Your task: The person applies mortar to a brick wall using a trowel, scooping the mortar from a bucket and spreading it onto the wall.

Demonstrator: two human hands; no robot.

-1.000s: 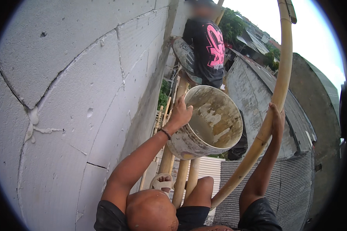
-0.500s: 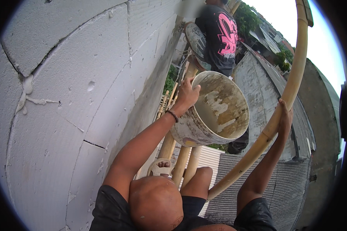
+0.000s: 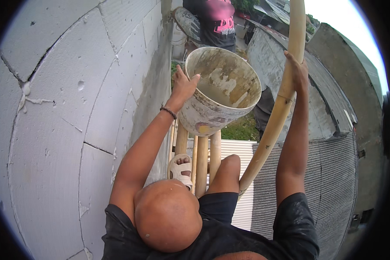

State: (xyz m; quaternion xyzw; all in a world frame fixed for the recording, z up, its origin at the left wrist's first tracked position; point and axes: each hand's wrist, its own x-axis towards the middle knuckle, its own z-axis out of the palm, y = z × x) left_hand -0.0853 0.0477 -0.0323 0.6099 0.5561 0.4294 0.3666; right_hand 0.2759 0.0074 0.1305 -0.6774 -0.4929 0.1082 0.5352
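A whitish plaster-stained bucket (image 3: pixel 208 106), crusted with dried residue inside, is in the middle, above bamboo poles (image 3: pixel 202 167); what bears its base is hidden. My left hand (image 3: pixel 183 89) is at its left rim, thumb and forefinger spread in a wide V with the thumb overlapping the rim. To the right, a thick curved bamboo pole (image 3: pixel 276 117) runs from beside my thigh up past the top edge. My right hand (image 3: pixel 298 76) is closed round it from the outer side, fingertips showing over its far edge.
A wall of pale blocks (image 3: pixel 52 151) fills the left side. Ahead, beyond the bucket, is another person (image 3: pixel 216 26) in dark clothing. My sandalled foot (image 3: pixel 180 169) is by the poles. Corrugated roofing (image 3: pixel 290 190) lies below on the right, with grass (image 3: pixel 238 130) lower down.
The view has shifted, so the bucket appears farther left and higher. My left thumb and forefinger have spread apart at the rim. My right hand remains on the bamboo pole.
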